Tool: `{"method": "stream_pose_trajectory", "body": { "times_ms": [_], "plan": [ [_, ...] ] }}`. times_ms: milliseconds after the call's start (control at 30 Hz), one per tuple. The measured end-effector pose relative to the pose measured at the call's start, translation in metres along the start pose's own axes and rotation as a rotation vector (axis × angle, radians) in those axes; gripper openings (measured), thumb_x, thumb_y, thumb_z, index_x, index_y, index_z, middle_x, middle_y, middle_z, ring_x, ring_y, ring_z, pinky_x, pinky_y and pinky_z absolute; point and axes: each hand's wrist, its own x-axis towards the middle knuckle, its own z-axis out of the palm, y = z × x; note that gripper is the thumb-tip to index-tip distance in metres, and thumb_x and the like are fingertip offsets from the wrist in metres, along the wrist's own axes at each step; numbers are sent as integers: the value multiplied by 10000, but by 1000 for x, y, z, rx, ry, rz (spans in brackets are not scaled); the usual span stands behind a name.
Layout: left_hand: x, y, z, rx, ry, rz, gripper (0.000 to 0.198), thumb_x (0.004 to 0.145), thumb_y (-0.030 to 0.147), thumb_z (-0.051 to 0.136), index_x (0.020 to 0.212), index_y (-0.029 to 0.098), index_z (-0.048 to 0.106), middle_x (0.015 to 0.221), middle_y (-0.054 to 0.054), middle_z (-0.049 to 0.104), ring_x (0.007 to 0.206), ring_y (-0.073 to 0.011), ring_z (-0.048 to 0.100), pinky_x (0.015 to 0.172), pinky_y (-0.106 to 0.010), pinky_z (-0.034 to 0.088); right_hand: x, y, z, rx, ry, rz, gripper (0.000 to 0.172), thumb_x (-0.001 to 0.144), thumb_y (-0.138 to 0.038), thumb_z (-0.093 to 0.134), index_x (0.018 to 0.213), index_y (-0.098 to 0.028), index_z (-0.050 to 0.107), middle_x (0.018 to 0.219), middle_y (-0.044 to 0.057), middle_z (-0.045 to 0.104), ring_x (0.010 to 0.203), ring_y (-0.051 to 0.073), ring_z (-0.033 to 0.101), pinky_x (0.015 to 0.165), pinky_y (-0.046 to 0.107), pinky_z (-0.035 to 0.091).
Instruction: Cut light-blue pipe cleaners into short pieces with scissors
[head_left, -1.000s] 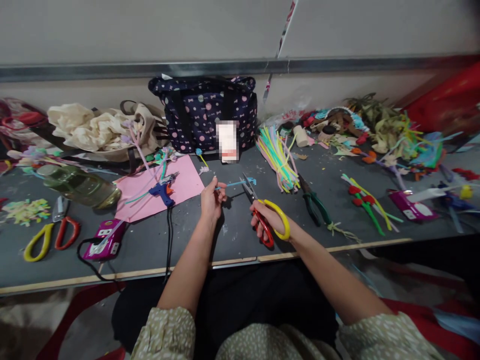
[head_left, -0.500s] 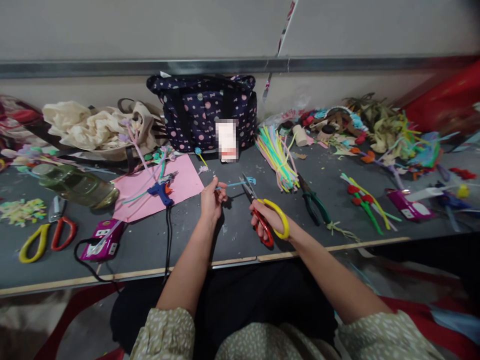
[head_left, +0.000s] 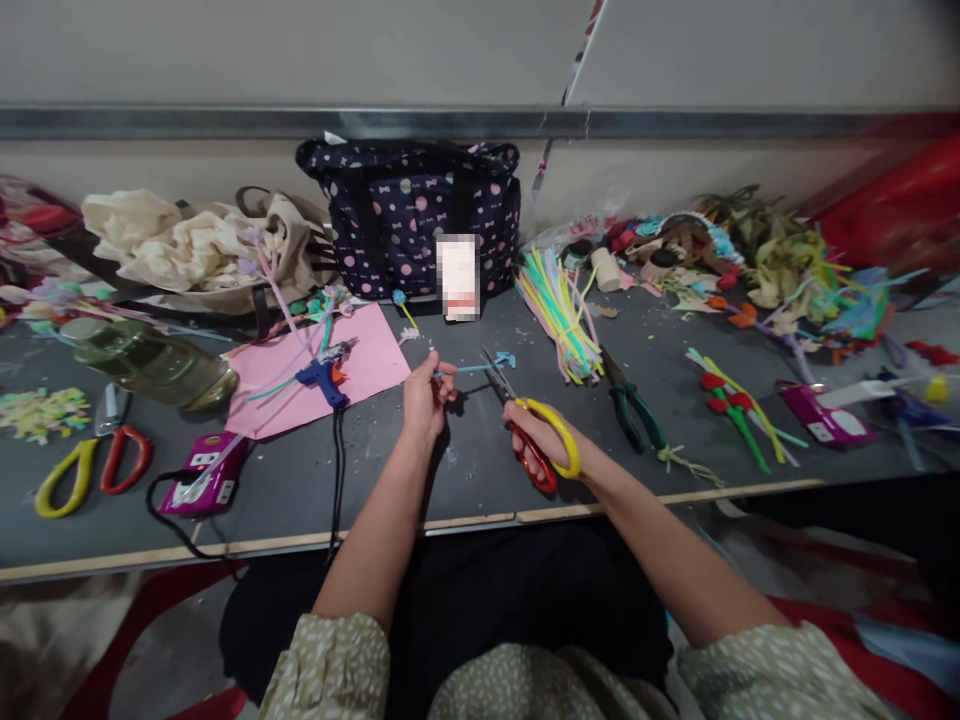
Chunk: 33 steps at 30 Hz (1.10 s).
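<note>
Between the fingers of my left hand point(head_left: 427, 396) is one end of a thin blue pipe cleaner point(head_left: 474, 369), which points to the right. My right hand point(head_left: 530, 437) is wrapped round the handles of a pair of scissors point(head_left: 564, 440), one loop yellow and the other red. The scissor blades are parted, with the pipe cleaner running across them. Small blue bits show just past the blades, at the pipe cleaner's far end; whether they are joined to it I cannot tell.
A bundle of pastel pipe cleaners point(head_left: 561, 318) and green-handled pliers point(head_left: 628, 405) lie to the right. Leftward, a blue glue gun point(head_left: 324, 382) rests on pink paper point(head_left: 375, 350), beside a bottle point(head_left: 150, 362) and second scissors point(head_left: 73, 480). A dotted bag point(head_left: 397, 220) stands behind.
The camera view has shifted slightly. My hands hold nearly the same pose, with the blades still parted around the pipe cleaner; the scissors have turned very slightly.
</note>
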Motion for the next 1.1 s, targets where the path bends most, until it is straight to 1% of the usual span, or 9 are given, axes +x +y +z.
{"method": "stream_pose_trajectory", "body": {
  "times_ms": [167,300,533,700,833,900,1000,1033,1100],
  "plan": [
    [-3,1,2,63,10,-8,397,803,472,691,592,138,656,376,58,343,343,-53,280,397,-199,271,0,-3,-8,-75,-27,81,415,949,-617,453,982,-209,518,488,-60,569,258,120,484,250,212,409],
    [-5,1,2,106,45,-12,386,785,451,690,553,150,626,368,55,342,344,-57,278,392,-201,262,3,-4,-9,-103,-31,104,401,965,-588,419,933,-202,523,454,-50,564,253,131,485,253,222,416],
    [-2,-1,1,171,42,-52,421,807,436,648,497,155,600,358,34,364,339,-72,313,392,-221,278,9,-4,-8,-157,-64,134,534,948,-642,383,641,-214,466,323,-6,496,237,133,480,255,192,377],
    [-2,1,0,153,55,-43,414,812,420,658,499,156,599,364,31,371,344,-69,304,390,-217,267,18,5,-7,-222,-14,129,540,944,-613,401,563,-230,401,280,-4,447,220,113,446,251,166,331],
    [0,4,-1,68,46,-21,428,836,427,654,503,169,578,370,37,360,358,-69,317,406,-216,282,22,10,-9,-222,-31,125,491,941,-583,408,605,-225,418,315,8,484,241,138,493,254,184,354],
    [1,6,-2,5,45,-2,443,851,446,646,510,173,571,374,45,344,362,-65,316,419,-213,291,21,10,-8,-174,-25,116,400,922,-535,465,681,-217,443,353,-19,495,278,168,555,267,195,385],
    [2,8,-3,-55,79,14,460,864,472,642,521,177,558,390,52,341,367,-60,317,429,-208,299,14,9,-6,-19,-14,100,211,867,-415,543,878,-217,471,454,-73,514,399,217,669,305,201,436],
    [2,9,-4,-65,86,14,463,868,475,640,523,179,553,395,53,342,368,-61,320,429,-206,302,10,9,-5,25,-12,105,195,842,-367,552,940,-222,466,482,-81,523,441,226,695,324,202,453],
    [2,9,-4,-77,84,13,461,877,471,633,530,180,550,401,52,350,370,-64,328,430,-206,310,2,9,-6,88,-17,128,267,780,-274,550,1023,-221,453,529,-68,573,536,238,736,394,214,505]
  ]
}}
